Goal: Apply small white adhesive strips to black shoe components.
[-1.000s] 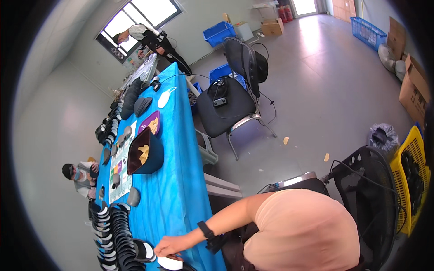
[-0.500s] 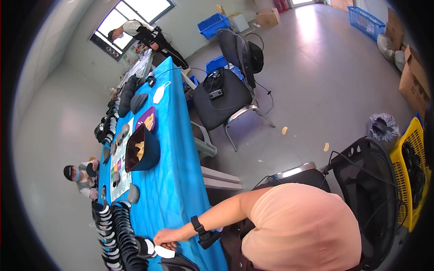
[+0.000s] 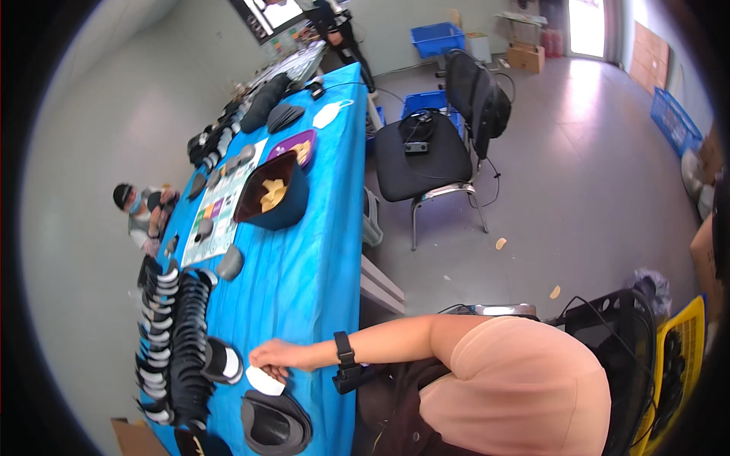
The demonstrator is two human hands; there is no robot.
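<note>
From the lower right my right arm reaches over the blue-covered table, with a black strap and a small black device at the wrist. My right hand (image 3: 275,357) is closed, its fingers pinching a small white curved piece (image 3: 265,381). Just below that piece lies a stack of dark grey, visor-shaped pieces (image 3: 275,425). To the hand's left is a black curved piece with a white band (image 3: 223,362). Beyond it run two long rows of nested black curved pieces (image 3: 190,342), some with white edges. My left hand is out of view.
A dark bin (image 3: 277,205) with yellowish pieces and a purple tray (image 3: 293,149) stand farther along the blue table (image 3: 323,251). Across it sits a masked co-worker (image 3: 143,216); another person stands at the far end. To the right are a black chair (image 3: 422,156) and a yellow basket (image 3: 677,342).
The view has swung, so the table and chairs sit differently in it and more of the grey stack shows. My right hand still holds the white piece, now a little apart from the banded black one.
</note>
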